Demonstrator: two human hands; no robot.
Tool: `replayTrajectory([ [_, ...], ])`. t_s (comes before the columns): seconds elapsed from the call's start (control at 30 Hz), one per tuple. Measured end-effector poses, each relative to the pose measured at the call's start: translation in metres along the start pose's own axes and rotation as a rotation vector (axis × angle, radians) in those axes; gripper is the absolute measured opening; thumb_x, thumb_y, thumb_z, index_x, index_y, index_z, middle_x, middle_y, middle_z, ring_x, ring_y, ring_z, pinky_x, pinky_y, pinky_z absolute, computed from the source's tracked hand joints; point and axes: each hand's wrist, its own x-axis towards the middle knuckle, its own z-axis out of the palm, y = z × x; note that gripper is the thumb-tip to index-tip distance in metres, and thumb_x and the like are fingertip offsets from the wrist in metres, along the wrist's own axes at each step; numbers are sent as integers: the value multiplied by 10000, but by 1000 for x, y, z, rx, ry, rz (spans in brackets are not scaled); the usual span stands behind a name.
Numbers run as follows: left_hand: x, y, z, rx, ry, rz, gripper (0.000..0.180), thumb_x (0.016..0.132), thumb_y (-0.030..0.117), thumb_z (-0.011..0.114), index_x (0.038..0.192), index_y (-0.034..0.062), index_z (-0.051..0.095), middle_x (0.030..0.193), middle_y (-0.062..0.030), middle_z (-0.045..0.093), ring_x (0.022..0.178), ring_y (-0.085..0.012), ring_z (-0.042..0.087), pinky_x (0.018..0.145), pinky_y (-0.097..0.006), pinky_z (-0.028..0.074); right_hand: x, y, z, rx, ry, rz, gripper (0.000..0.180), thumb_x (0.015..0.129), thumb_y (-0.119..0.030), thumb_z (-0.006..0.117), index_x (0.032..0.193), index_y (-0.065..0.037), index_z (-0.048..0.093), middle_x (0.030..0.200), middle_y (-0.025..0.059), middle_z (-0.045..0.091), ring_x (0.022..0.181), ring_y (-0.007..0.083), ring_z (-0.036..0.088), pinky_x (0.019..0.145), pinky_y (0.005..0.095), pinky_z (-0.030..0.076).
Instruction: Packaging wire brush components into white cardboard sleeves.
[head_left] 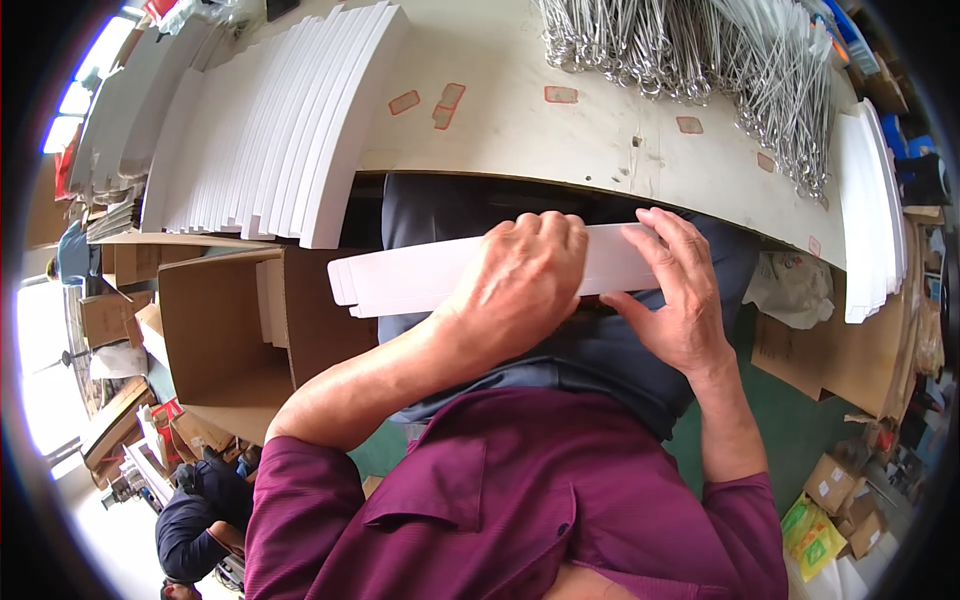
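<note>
Wears, nearest, a purple shirt (520, 450) and dark trousers (630, 385). Above the trousers, holds with the left hand (530, 265) the middle of a long white box (400, 275), in a closed grasp from above. Has the right hand (685, 300) half open at the box's right end; cannot tell if pressing firmly. Has to the left an open cardboard carton (330, 320). Farther, has on the table (500, 130) a row of white boxes (250, 130) at left, looped metal rods (645, 45) at far right.

1. A pale, worn counter (480, 130) spans the upper part.
2. Green floor (800, 440) shows below it.
3. Bright windows (45, 365), glaring white, stand along the left edge.
4. Cardboard cartons (830, 482) stand at lower right.
</note>
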Motion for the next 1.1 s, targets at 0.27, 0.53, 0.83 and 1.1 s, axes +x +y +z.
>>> replayTrajectory([
  [0.27, -28, -20, 17, -35, -11, -165, 589, 743, 186, 802, 1227, -57, 570, 996, -171, 626, 915, -338, 665, 800, -452, 555, -2, 9, 32, 477, -18, 271, 540, 828, -27, 828, 1330, -37, 628, 1290, 193, 654, 1169, 397, 665, 1003, 441, 554],
  [0.53, -43, -32, 33, -78, 8, -253, 684, 710, 170, 839, 1293, -38, 549, 1034, -179, 625, 946, -366, 662, 827, -465, 553, 6, -6, 54, 388, 64, 201, 467, 833, 45, 772, 1278, -26, 648, 1224, 197, 661, 1091, 402, 681, 934, 429, 573],
  [0.83, -43, -37, 37, -195, 100, -251, 685, 678, 121, 838, 1283, -26, 552, 1068, -195, 636, 940, -395, 669, 811, -486, 564, 9, -19, 61, 225, 94, 137, 476, 816, -22, 816, 1261, -3, 650, 1332, 186, 608, 1195, 381, 635, 987, 445, 552],
  [1.1, -50, -41, 45, -148, 192, -198, 666, 702, 128, 830, 1288, -27, 554, 1117, -202, 641, 969, -390, 674, 836, -480, 569, 4, -40, 64, 27, 27, 178, 565, 796, -90, 851, 1306, 27, 637, 1202, 168, 604, 1103, 354, 612, 968, 436, 529],
])
